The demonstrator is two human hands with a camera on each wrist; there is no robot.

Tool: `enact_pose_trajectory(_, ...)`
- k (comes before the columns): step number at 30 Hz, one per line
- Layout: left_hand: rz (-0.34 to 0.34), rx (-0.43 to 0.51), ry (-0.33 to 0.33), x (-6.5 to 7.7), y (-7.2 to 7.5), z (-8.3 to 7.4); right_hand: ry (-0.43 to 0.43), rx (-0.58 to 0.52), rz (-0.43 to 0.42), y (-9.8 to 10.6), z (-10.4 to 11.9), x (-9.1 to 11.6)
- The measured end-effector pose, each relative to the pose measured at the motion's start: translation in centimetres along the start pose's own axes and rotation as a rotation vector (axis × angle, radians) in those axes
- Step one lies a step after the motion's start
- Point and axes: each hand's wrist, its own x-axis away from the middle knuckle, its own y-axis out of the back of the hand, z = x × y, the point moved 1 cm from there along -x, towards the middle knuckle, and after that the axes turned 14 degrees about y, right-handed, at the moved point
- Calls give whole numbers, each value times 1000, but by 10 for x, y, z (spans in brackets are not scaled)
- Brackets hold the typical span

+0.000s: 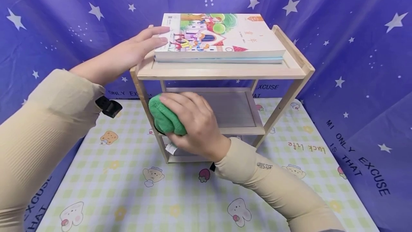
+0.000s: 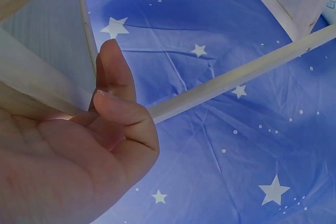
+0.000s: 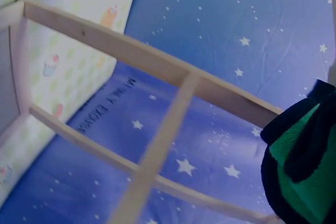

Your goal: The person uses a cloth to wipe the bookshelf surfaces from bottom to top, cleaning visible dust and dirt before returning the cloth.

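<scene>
A light wooden shelf rack (image 1: 222, 72) stands on the table, with books (image 1: 219, 60) stacked flat on top. The uppermost has a colourful illustrated cover. My left hand (image 1: 135, 51) grips the rack's upper left side, two fingertips reaching onto the cover's left edge. Curled fingers (image 2: 126, 111) show beside the frame in the left wrist view. In my right hand (image 1: 196, 121) is a bunched green cloth (image 1: 165, 115), held at the left front post near the middle shelf (image 1: 236, 108). Its dark edging shows in the right wrist view; the contact with the post is hidden.
A checked tablecloth (image 1: 135, 196) with cartoon prints covers the table. Purple-blue curtains (image 1: 347, 81) with white stars surround it at the back and sides. The bottom shelf (image 1: 190, 158) is partly hidden behind my right hand. A white tag (image 1: 171, 148) hangs below the cloth.
</scene>
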Motion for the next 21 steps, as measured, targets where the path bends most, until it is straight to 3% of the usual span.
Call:
enact_pose_trajectory(10,34,-14,-34,3,2,2,97,43,-140,16,-6,-15)
enact_pose_trajectory(21,45,17,-26,2,1,4,93,41,-202,26,-5,-27)
